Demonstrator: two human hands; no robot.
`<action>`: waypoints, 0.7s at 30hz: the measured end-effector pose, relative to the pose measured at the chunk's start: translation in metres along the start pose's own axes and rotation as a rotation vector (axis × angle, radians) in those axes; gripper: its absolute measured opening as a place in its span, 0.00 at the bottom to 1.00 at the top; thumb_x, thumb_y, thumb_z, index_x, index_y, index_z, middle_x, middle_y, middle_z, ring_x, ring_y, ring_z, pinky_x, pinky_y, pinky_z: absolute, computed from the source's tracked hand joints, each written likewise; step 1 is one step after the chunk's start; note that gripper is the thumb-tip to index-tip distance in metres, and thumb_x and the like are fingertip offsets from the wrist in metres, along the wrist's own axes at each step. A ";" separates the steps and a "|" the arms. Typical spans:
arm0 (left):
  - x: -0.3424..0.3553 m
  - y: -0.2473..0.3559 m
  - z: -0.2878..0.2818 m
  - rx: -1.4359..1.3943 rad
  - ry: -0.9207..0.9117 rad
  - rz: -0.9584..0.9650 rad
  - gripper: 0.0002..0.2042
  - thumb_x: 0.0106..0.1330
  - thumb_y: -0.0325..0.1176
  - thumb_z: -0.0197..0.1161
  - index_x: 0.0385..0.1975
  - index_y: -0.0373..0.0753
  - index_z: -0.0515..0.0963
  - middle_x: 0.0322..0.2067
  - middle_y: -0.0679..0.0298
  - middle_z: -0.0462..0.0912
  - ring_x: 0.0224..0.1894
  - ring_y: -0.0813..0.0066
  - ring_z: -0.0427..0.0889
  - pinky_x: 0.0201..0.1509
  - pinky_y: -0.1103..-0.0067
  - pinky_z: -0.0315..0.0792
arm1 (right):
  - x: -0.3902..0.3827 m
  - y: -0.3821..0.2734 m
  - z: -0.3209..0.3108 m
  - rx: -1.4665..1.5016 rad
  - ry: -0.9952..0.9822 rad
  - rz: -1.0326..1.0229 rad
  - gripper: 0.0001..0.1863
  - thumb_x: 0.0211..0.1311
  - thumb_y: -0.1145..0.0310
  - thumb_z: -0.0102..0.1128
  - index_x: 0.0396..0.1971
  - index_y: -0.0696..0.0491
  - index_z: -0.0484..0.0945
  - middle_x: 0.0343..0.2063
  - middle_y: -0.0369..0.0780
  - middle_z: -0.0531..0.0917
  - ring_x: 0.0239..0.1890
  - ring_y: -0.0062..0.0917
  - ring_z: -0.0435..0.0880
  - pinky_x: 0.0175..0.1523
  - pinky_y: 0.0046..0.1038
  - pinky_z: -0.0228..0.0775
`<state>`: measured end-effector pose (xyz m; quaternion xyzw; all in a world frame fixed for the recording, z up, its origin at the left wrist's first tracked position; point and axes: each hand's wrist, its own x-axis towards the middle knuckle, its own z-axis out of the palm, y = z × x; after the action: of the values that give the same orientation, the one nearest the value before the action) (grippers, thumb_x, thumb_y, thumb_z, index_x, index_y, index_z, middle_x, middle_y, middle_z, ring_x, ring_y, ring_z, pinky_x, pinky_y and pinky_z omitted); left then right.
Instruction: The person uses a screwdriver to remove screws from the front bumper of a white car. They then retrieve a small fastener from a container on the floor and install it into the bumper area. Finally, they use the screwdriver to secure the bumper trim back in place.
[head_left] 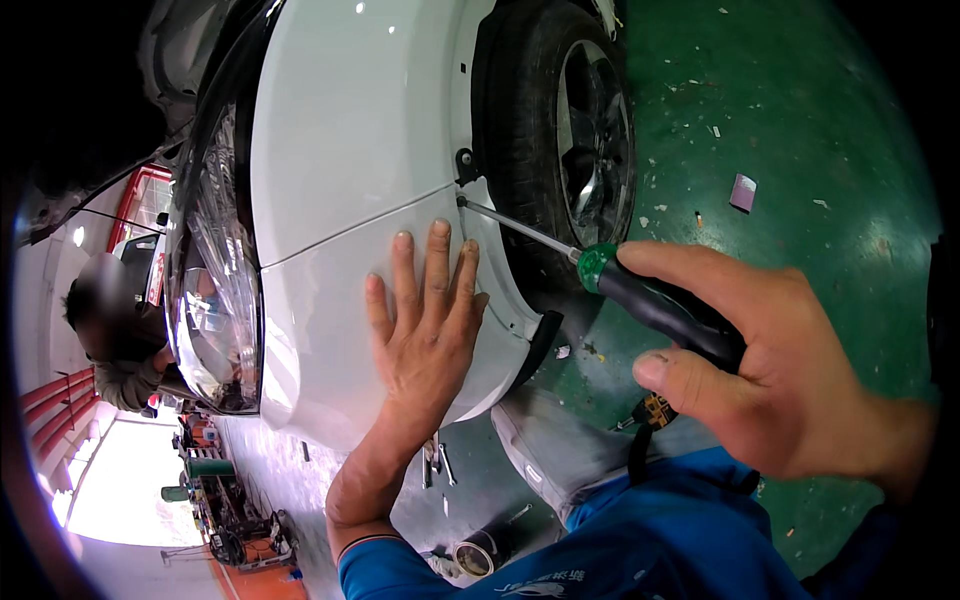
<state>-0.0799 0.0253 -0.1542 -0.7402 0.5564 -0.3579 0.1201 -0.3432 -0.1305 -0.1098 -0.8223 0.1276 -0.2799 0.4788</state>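
Note:
My left hand [422,330] lies with fingers spread on the white bumper corner [310,340], below the seam between it and the white fender [360,110]. My right hand [750,370] grips a screwdriver [660,310] with a black and green handle. Its long shaft reaches left to the wheel-arch edge near the seam, where its tip sits beside a small black bracket [465,165]. Whether the tip is inside a fastener is too small to tell. The black tire and wheel [590,140] stand just to the right of the arch.
A headlight [210,320] borders the bumper. Another person [130,370] is at the left, beyond it. On the green floor [760,130] lie debris, wrenches [445,465], a yellow tool [655,410] and a cylindrical can [475,555]. Tool equipment [210,500] stands at the lower left.

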 end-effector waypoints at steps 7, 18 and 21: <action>0.002 -0.006 -0.004 0.194 -0.003 0.024 0.30 0.63 0.50 0.69 0.67 0.58 0.73 0.75 0.66 0.62 0.78 0.56 0.54 0.80 0.56 0.36 | -0.004 -0.012 -0.008 -1.064 -0.065 -0.533 0.31 0.46 0.71 0.70 0.56 0.56 0.79 0.31 0.42 0.77 0.22 0.28 0.75 0.25 0.30 0.66; 0.015 -0.020 -0.025 0.141 -0.128 -0.052 0.32 0.64 0.50 0.69 0.70 0.61 0.70 0.76 0.65 0.59 0.80 0.54 0.48 0.79 0.53 0.35 | 0.004 0.000 0.001 -0.098 0.034 -0.057 0.29 0.49 0.68 0.69 0.55 0.60 0.78 0.26 0.41 0.75 0.22 0.29 0.76 0.26 0.30 0.68; 0.016 -0.019 -0.017 0.246 -0.024 -0.005 0.32 0.64 0.50 0.69 0.70 0.62 0.70 0.76 0.65 0.58 0.80 0.53 0.48 0.79 0.52 0.34 | 0.001 -0.014 -0.009 -0.712 -0.026 -0.266 0.26 0.52 0.71 0.65 0.54 0.60 0.79 0.27 0.41 0.75 0.22 0.29 0.76 0.26 0.30 0.68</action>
<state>-0.0752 0.0210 -0.1249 -0.7256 0.5048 -0.4148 0.2160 -0.3482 -0.1305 -0.0942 -0.9500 0.1031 -0.2673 0.1241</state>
